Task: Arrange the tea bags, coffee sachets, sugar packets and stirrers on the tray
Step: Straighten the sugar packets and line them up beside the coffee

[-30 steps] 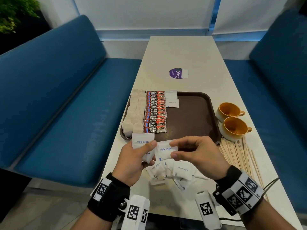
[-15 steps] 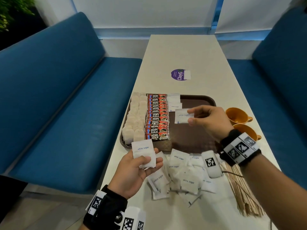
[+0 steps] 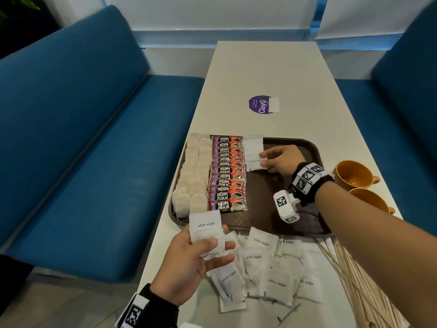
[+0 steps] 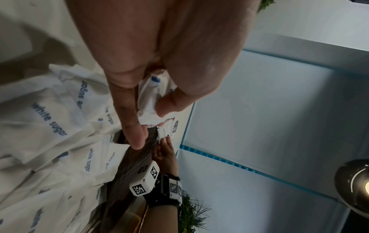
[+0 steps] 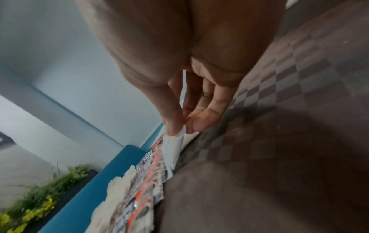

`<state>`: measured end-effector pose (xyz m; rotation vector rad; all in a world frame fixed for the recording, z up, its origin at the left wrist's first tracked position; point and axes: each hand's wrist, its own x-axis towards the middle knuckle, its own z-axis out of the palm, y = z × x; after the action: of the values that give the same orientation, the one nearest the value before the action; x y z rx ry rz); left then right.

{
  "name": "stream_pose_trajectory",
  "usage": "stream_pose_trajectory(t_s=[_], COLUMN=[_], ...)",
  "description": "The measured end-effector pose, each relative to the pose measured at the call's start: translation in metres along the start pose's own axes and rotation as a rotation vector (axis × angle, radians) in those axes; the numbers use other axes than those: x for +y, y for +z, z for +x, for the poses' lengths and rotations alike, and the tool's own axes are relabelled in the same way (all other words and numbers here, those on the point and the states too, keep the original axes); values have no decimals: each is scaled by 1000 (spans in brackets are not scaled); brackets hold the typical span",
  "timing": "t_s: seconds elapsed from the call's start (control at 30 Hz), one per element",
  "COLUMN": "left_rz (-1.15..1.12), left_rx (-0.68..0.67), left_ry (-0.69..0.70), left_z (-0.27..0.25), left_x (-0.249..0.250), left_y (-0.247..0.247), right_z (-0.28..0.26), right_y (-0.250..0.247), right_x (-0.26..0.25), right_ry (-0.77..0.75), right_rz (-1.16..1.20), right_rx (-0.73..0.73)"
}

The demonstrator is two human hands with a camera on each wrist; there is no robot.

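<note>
A brown tray (image 3: 290,202) holds two columns of tea bags (image 3: 192,176) at its left and a column of red coffee sachets (image 3: 227,172) beside them. White sugar packets (image 3: 252,145) start a third column. My right hand (image 3: 266,159) pinches one sugar packet (image 3: 254,162) low over the tray, right of the sachets; the right wrist view shows thumb and fingers on its edge (image 5: 175,138). My left hand (image 3: 208,242) holds a small stack of sugar packets (image 3: 206,227) above the table's near edge. Loose sugar packets (image 3: 267,273) lie piled in front of the tray. Wooden stirrers (image 3: 350,275) lie at the right.
Two orange cups (image 3: 352,175) stand right of the tray, close to my right forearm. A purple sticker (image 3: 261,104) sits on the white table (image 3: 267,74) beyond the tray. Blue benches (image 3: 71,138) flank the table on both sides.
My right hand carried a sugar packet from beside my left hand out over the tray and lowered it next to the sachet column. The left hand stayed with its stack.
</note>
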<state>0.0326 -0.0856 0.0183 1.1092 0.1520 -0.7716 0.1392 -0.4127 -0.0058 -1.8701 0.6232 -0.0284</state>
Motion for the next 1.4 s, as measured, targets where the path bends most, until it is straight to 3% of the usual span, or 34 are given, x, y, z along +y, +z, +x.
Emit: stream_pose_trajectory(t_s=[0.33, 0.63, 0.83, 1.03, 1.2, 1.4], left_rz=[20, 0, 22, 31, 35, 72], left_rx=[6, -6, -1, -28, -81, -131], left_ry=[-4, 23, 52, 59, 92, 97], left_z=[6, 0, -10, -28, -45, -58], left_x=[-4, -3, -1, 2, -3, -7], left_y=[-3, -5, 3, 17, 26, 32], right_z=[12, 1, -80, -198, -247, -268], right_y=[5, 1, -8, -9, 2, 18], right_x=[-1, -14, -62, -74, -43, -16], right_ry=[-54, -107, -307, -458, -427, -276], right_rz=[-365, -308, -208, -182, -102, 68], right_rx=[5, 88, 24, -236, -276, -324])
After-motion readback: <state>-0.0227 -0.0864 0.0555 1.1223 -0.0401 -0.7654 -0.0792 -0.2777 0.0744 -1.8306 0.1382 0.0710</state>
